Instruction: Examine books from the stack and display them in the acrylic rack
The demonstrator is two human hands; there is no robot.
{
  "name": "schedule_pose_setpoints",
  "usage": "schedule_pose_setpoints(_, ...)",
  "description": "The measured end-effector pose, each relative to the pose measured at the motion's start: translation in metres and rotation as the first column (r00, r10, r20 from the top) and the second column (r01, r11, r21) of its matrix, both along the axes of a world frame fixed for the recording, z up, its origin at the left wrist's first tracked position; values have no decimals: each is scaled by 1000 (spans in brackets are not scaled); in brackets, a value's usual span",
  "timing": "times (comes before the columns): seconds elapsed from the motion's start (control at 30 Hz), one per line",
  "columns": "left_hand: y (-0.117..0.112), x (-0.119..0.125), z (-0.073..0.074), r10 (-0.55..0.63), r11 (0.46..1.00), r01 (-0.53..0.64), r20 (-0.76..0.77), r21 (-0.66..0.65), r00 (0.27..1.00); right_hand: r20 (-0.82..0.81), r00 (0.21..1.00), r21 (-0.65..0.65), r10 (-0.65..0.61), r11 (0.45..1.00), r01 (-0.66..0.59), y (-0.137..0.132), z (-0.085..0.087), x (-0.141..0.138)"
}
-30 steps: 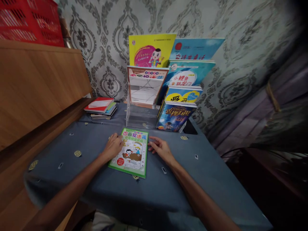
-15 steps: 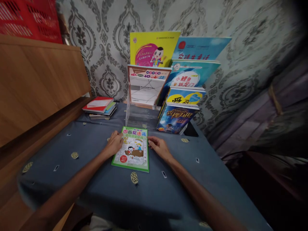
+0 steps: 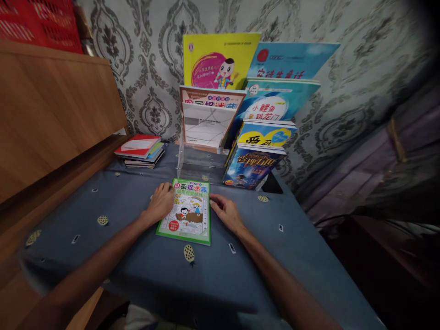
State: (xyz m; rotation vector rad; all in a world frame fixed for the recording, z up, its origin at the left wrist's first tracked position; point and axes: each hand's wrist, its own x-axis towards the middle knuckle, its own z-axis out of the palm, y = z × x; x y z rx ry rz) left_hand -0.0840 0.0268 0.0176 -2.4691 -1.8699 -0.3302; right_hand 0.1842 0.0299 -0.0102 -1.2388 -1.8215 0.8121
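A green-bordered picture book (image 3: 188, 215) lies flat on the dark tablecloth, cover up, with cartoon figures and Chinese lettering. My left hand (image 3: 160, 201) grips its left edge, fingers curled at the upper side. On the right edge, my right hand (image 3: 226, 211) holds the book with thumb and bent fingers. Just behind the book stands a clear acrylic book rack (image 3: 199, 162). A yellow book (image 3: 220, 57) and a brown-bordered book (image 3: 184, 119) with a white sheet in front stand upright in its left side.
More books stand in the right column, including a blue book (image 3: 254, 167) in front and teal ones (image 3: 292, 103) behind. A dark flat object (image 3: 272, 183) lies beside them. At the back left sits a book stack (image 3: 139, 149), near a wooden panel (image 3: 58, 101) and red basket (image 3: 41, 27).
The view has shifted slightly, so the book and hands appear a little further left. Both hands stay at the book's edges, and the rack's books keep their places.
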Motion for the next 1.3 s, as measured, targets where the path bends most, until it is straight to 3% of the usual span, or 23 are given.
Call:
schedule_pose_setpoints(0.33, 7, 38, 1, -149, 988, 150, 22, -27, 989, 43, 999, 5, 9, 1000, -9, -4, 8, -1)
schedule_pose_setpoints(0.53, 6, 64, 0, -212, 977, 212, 19, -6, 977, -50, 998, -53, 32, 998, -35, -5, 8, -1)
schedule_pose_setpoints(0.8, -10, 48, 11, -217, 974, 220, 75, -43, 973, -232, 950, -170, 209, 953, -251, -29, 18, -17)
schedule_pose_setpoints(0.97, -22, 42, 13, -187, 981, 187, 14, -58, 982, -302, 901, -197, 311, 905, -378, -35, 15, -32)
schedule_pose_setpoints(1.07, -27, 49, 13, -136, 990, 134, -40, -50, 990, -315, 920, -199, 232, 932, -304, -27, 8, -31)
schedule_pose_setpoints(1.17, -31, 56, 15, -119, 992, 116, -79, -40, 990, -297, 952, -179, 80, 974, -137, -17, 2, -23)
schedule_pose_setpoints(1.3, -34, 62, 19, -129, 990, 123, -91, -68, 988, -264, 964, -145, -40, 989, 2, -10, 0, -14)
